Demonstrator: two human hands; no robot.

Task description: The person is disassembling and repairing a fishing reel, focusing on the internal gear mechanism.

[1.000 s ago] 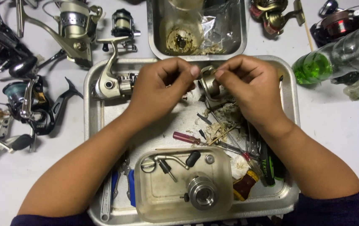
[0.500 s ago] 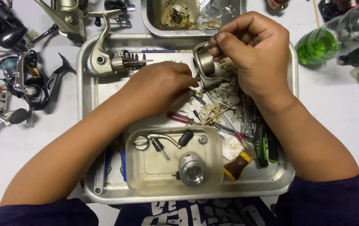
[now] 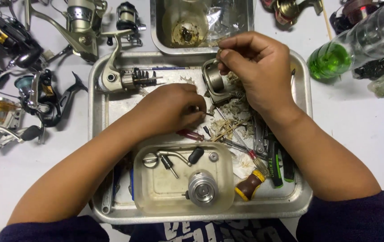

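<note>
On the far left of the white tabletop (image 3: 362,130) lie several fishing reels (image 3: 30,96). Next comes a big metal tray (image 3: 107,112). A bare reel body (image 3: 122,78) lies at the tray's top left, its long part pointing right. The left hand (image 3: 169,110) rests curled in the middle of the tray, fingertips pinched on something small; I cannot tell what. Below it sits a clear plastic tub (image 3: 156,188) with a silver spool (image 3: 202,188). Up and to the right, just beside the left hand, the right hand (image 3: 257,71) grips a small round metal reel part (image 3: 215,80), its open side facing the left hand. A green bottle (image 3: 353,42) lies far right.
</note>
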